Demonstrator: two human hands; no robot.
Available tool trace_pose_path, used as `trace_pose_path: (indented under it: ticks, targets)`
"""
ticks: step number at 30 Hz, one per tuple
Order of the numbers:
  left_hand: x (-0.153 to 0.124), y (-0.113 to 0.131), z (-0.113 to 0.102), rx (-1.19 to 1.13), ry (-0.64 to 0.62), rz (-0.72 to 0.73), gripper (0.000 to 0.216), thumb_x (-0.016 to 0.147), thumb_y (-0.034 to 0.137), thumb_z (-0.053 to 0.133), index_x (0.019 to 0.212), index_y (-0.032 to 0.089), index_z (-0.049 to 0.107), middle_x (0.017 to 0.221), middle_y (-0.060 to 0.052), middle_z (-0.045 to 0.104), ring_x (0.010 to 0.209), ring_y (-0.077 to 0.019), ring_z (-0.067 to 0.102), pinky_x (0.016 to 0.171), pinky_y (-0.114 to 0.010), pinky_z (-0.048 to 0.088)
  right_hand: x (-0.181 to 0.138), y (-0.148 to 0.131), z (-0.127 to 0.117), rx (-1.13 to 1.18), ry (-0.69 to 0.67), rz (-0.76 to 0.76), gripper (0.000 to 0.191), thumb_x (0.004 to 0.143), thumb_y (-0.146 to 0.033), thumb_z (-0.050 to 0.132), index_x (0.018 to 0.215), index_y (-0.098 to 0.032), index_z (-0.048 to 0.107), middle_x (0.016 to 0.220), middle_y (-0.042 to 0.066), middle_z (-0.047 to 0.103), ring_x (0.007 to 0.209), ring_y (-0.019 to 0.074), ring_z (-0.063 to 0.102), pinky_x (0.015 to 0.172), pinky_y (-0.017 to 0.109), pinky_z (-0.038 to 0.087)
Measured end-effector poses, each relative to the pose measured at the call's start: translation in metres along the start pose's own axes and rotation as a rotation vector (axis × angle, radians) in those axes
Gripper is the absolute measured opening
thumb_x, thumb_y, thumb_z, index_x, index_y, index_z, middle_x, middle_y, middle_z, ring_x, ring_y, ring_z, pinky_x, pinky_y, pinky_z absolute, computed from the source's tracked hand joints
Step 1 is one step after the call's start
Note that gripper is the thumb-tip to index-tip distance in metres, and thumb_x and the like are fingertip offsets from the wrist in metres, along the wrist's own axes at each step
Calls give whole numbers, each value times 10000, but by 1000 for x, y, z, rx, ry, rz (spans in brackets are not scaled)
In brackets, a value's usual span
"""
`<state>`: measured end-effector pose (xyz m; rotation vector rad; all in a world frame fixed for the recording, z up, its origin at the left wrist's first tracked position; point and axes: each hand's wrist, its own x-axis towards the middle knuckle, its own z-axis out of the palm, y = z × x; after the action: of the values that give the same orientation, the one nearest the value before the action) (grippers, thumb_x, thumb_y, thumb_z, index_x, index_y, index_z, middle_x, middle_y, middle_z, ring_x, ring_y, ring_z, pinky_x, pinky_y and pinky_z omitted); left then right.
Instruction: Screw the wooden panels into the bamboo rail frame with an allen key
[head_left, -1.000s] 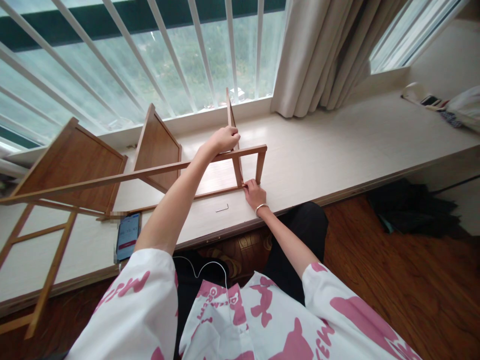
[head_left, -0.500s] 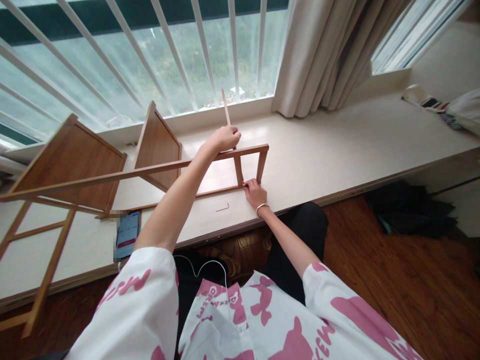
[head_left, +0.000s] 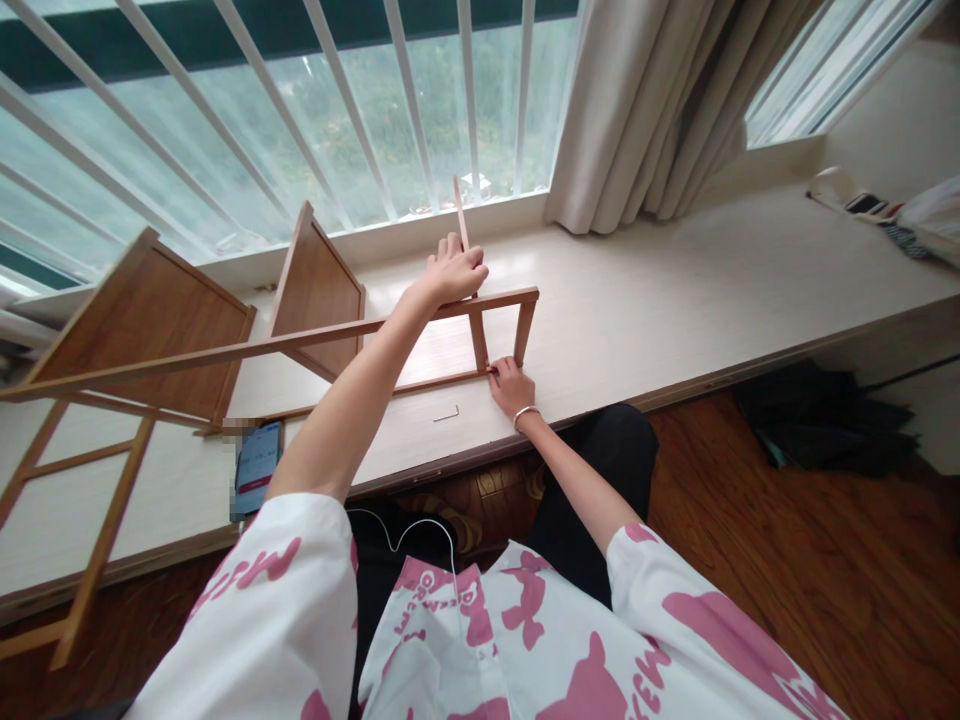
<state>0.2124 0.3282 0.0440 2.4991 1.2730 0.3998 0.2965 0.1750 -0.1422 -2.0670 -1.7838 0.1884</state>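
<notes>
A wooden shelf frame [head_left: 315,340] lies on its side on the white sill, with two brown panels [head_left: 319,285] [head_left: 157,320] standing in it. My left hand [head_left: 456,272] reaches over the upper rail and grips a thin wooden slat [head_left: 460,215] that points toward the window; some of its fingers are lifted. My right hand [head_left: 513,388] is closed at the lower rail, beside the foot of a short crossbar [head_left: 478,340]. Its fingertips pinch at the joint, and what they hold is too small to make out. An L-shaped hex key [head_left: 446,413] lies on the sill nearby.
A phone [head_left: 257,468] with a white cable [head_left: 405,525] lies at the sill's front edge. Another ladder-like wooden frame [head_left: 112,500] overhangs the edge at left. Window bars [head_left: 337,90] and a curtain [head_left: 622,120] stand behind. A dark umbrella-like bundle [head_left: 821,420] is on the floor at right.
My left hand has shifted slightly right, raising and spreading some fingers, and the slat's far end has swung a little to the right. My right hand stays at the joint.
</notes>
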Motion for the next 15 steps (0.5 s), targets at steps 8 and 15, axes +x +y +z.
trace_pose_path:
  ticks: [8, 15]
  targets:
    - [-2, 1, -3, -37, -24, 87, 217, 741, 283, 405, 898, 183, 518, 1309, -81, 300, 1252, -324, 184, 991, -476, 215, 0, 0, 3, 6, 22, 2, 243, 887, -286, 332, 1081, -235, 470, 1111, 50, 479, 841, 161, 535, 628, 251, 398]
    - [2, -2, -2, -59, -75, 180, 252, 784, 298, 327, 771, 148, 530, 1063, -98, 466, 941, -209, 512, 884, -319, 347, 1, 1, 3, 7, 2, 3, 242, 888, -274, 333, 1088, -237, 465, 1128, 54, 473, 844, 157, 539, 627, 251, 400]
